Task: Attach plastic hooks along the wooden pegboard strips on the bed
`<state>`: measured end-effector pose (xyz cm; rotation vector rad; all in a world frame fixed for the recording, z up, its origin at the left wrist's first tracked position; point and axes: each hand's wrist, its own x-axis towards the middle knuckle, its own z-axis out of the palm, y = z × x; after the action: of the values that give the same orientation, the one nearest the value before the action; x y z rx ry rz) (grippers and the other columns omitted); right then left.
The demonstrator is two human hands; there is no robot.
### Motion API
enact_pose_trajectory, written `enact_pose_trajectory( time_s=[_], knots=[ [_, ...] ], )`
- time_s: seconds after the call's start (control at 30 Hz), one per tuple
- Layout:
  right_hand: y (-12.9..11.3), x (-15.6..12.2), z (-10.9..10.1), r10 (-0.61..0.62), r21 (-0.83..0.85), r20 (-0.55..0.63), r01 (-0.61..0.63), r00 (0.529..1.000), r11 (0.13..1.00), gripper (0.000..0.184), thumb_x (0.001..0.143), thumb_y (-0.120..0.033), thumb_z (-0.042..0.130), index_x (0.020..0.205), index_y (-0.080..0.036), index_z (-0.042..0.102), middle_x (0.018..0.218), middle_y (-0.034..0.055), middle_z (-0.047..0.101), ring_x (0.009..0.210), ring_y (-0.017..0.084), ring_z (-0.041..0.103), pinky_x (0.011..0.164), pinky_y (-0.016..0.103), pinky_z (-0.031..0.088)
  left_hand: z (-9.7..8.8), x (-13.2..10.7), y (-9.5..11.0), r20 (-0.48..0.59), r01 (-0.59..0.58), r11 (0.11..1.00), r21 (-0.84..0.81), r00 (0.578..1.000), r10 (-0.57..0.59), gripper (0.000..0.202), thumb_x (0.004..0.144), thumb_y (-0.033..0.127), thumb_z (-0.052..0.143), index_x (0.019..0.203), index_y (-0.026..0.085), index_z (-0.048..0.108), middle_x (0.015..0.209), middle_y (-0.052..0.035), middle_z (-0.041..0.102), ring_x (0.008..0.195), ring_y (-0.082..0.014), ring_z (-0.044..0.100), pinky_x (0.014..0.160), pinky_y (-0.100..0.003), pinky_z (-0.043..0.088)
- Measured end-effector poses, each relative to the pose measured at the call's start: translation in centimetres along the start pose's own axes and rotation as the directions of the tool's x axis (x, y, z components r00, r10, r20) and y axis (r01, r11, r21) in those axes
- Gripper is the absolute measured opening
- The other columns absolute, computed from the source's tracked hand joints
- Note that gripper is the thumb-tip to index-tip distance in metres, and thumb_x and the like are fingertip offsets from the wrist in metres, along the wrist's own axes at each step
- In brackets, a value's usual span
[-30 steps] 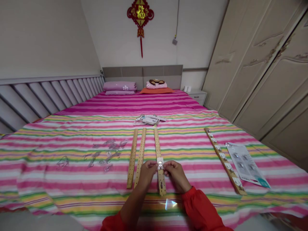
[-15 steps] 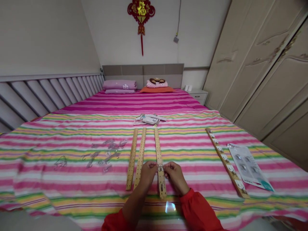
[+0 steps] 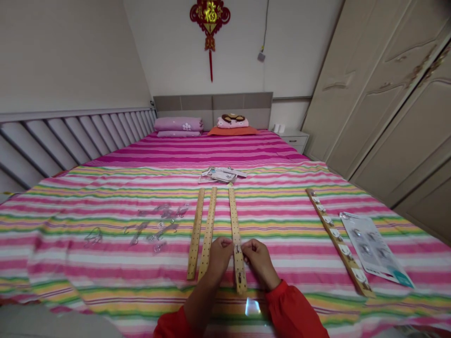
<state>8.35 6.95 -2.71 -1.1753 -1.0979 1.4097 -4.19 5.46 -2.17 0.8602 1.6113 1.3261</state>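
Lying flat, perforated wooden strip point(image 3: 234, 220)

the left hand point(image 3: 219, 256) and right hand point(image 3: 259, 263) meet on a holed wooden strip point(image 3: 237, 225) lying on a striped bed point(image 3: 105, 277). clear plastic hooks point(image 3: 158, 225) lie left of it, and a wooden strip with white hooks point(image 3: 338, 239) lies off to the right.

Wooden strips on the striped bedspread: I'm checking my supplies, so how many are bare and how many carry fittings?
Bare wooden strips: 2
Wooden strips with fittings: 2
Total: 4
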Motion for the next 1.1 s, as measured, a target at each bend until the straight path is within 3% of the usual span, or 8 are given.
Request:
enact_pose_trajectory(
  time_s=[0.33, 0.5, 0.6, 0.67, 0.77, 0.9, 1.0, 1.1],
  knots=[
    [0.3, 0.0, 0.2, -0.025, -0.007, -0.056, 0.025, 0.998, 1.000, 0.019, 0.052, -0.030, 0.070, 0.051, -0.021, 0.053, 0.038, -0.0057, 0.050, 0.037, 0.011, 0.042, 0.041, 0.024, 0.030, 0.3, 0.3, 0.1, -0.035, 0.030, 1.000, 0.001, 0.999, -0.030, 0.013, 0.052, 0.013, 0.063, 0.056, 0.019, 0.053, 0.048, 0.0055, 0.052, 0.051, -0.0134, 0.053, 0.053, -0.024, 0.041],
    [-0.1, -0.6, -0.3, 0.000, 0.059, -0.021, 0.001, 1.000, 0.998, 0.027, 0.056, -0.039, 0.073, 0.054, -0.020, 0.054, 0.036, -0.0077, 0.044, 0.035, 0.008, 0.033, 0.038, 0.023, 0.021, -1.0, -1.4, 1.6, 0.033, 0.057, 0.998, -0.027, 0.998, -0.056, 0.013, 0.059, 0.026, 0.067, 0.062, 0.018, 0.057, 0.052, 0.0029, 0.056, 0.051, -0.0135, 0.055, 0.050, -0.024, 0.039],
    [-0.3, -0.8, -0.8, 0.050, 0.119, 0.027, -0.053, 0.998, 0.991, 0.033, 0.059, -0.044, 0.074, 0.053, -0.020, 0.052, 0.036, -0.0080, 0.040, 0.035, 0.007, 0.029, 0.038, 0.023, 0.016, -4.1, -2.5, 2.8, 0.102, -0.043, 0.996, -0.072, 0.993, 0.050, 0.021, 0.063, 0.035, 0.067, 0.072, 0.017, 0.062, 0.059, 0.0011, 0.060, 0.056, -0.0127, 0.056, 0.053, -0.023, 0.040],
    [-0.3, -0.9, -1.1, 0.063, 0.138, 0.051, -0.070, 0.997, 0.988, 0.034, 0.059, -0.044, 0.076, 0.054, -0.019, 0.053, 0.038, -0.0074, 0.041, 0.036, 0.007, 0.030, 0.039, 0.023, 0.017, -7.3, -2.9, 3.1, 0.066, -0.129, 0.988, -0.082, 0.989, 0.135, 0.024, 0.063, 0.037, 0.068, 0.074, 0.016, 0.064, 0.062, 0.0002, 0.061, 0.058, -0.0125, 0.055, 0.056, -0.023, 0.041],
    [-0.4, -1.0, -1.2, 0.070, 0.147, 0.059, -0.078, 0.996, 0.986, 0.034, 0.058, -0.044, 0.077, 0.056, -0.018, 0.055, 0.039, -0.0069, 0.041, 0.037, 0.007, 0.030, 0.040, 0.023, 0.016, -12.9, -2.6, 2.4, -0.127, -0.182, 0.983, 0.005, 0.975, 0.181, 0.026, 0.060, 0.040, 0.068, 0.069, 0.016, 0.063, 0.060, 0.0000, 0.060, 0.058, -0.0130, 0.054, 0.057, -0.024, 0.042],
    [-0.5, -1.3, -1.1, 0.074, 0.145, 0.041, -0.079, 0.996, 0.986, 0.032, 0.060, -0.043, 0.076, 0.058, -0.017, 0.057, 0.037, -0.0068, 0.041, 0.037, 0.006, 0.028, 0.040, 0.023, 0.015, -19.4, -1.7, 0.2, -0.374, -0.210, 0.954, 0.215, 0.884, 0.279, 0.033, 0.058, 0.040, 0.068, 0.080, 0.017, 0.066, 0.068, -0.0010, 0.062, 0.063, -0.0161, 0.056, 0.062, -0.028, 0.046],
    [-0.5, -1.4, -1.0, 0.065, 0.141, 0.034, -0.070, 0.997, 0.988, 0.031, 0.061, -0.042, 0.076, 0.059, -0.017, 0.057, 0.037, -0.0069, 0.042, 0.036, 0.005, 0.028, 0.040, 0.022, 0.016, -21.9, -1.1, -1.0, -0.374, -0.243, 0.827, 0.507, 0.802, 0.465, 0.037, 0.061, 0.037, 0.065, 0.092, 0.017, 0.065, 0.085, -0.0057, 0.061, 0.079, -0.0220, 0.059, 0.072, -0.035, 0.049],
    [-0.3, -1.3, -1.0, 0.069, 0.127, 0.031, -0.072, 0.997, 0.989, 0.033, 0.061, -0.043, 0.076, 0.059, -0.017, 0.056, 0.037, -0.0071, 0.042, 0.036, 0.005, 0.029, 0.039, 0.022, 0.016, -22.3, -0.6, -1.4, -0.220, -0.289, 0.609, 0.739, 0.750, 0.623, 0.038, 0.068, 0.031, 0.059, 0.103, 0.018, 0.063, 0.094, -0.0074, 0.056, 0.091, -0.0246, 0.057, 0.083, -0.039, 0.049]
  ],
)
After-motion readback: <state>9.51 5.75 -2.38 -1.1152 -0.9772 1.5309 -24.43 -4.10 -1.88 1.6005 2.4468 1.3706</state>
